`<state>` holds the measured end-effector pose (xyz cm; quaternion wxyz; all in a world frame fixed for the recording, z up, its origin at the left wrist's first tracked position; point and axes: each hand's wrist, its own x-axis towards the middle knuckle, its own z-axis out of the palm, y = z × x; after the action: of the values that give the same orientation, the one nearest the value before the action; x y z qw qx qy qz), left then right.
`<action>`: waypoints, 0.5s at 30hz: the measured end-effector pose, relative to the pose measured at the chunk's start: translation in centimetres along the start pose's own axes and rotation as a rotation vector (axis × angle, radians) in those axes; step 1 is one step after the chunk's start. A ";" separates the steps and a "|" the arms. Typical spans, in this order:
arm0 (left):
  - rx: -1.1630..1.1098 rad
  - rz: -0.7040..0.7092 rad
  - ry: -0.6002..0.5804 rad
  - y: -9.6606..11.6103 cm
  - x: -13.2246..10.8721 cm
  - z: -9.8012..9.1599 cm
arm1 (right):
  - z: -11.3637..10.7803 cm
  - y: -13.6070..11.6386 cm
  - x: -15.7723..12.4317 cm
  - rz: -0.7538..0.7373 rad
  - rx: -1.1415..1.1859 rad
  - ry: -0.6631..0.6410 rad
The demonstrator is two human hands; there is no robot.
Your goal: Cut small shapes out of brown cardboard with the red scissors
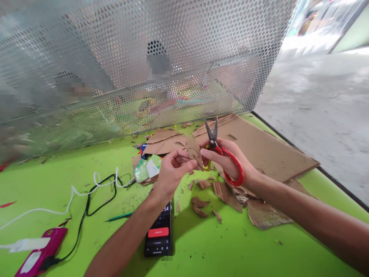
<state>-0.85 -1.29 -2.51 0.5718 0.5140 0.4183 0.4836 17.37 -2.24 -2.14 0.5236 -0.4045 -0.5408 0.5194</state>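
Note:
My right hand (226,156) is closed round red-handled scissors (236,175), whose blades point up and stand apart. A small yellow item (206,163) shows at its fingertips, too partly hidden to name. Just left of it, my left hand (174,169) pinches a small brown cardboard piece (195,156) between thumb and fingers. The piece reaches across to the fingertips of my right hand. Torn cardboard scraps (226,194) lie on the green table (201,246) below both hands.
A large cardboard sheet (259,148) lies at the right, with smaller sheets (163,142) behind my left hand. A phone (158,238) lies under my left forearm. Cables (86,204), a green pencil (119,216) and a magenta power strip (46,252) are left. A perforated metal screen (184,57) stands behind.

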 end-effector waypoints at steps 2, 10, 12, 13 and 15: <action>-0.035 -0.001 0.062 0.1 0.1 -0.1 | 0.1 0.1 0.0 -0.008 0.022 -0.002; -0.140 -0.052 0.190 0.4 0.0 0.4 | 0.6 0.4 -0.6 0.015 0.001 -0.059; -0.129 -0.058 0.197 0.5 -0.1 0.6 | 0.7 0.5 -0.7 0.018 -0.011 -0.049; -0.119 -0.058 0.199 0.5 -0.2 0.6 | 0.7 0.5 -0.7 0.020 -0.008 -0.043; -0.104 -0.059 0.201 0.4 -0.2 0.7 | 0.6 0.5 -0.6 0.018 0.003 -0.033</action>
<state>-0.26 -1.62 -2.02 0.5670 0.4200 0.4628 0.5366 16.77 -2.89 -2.64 0.5105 -0.4000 -0.5448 0.5316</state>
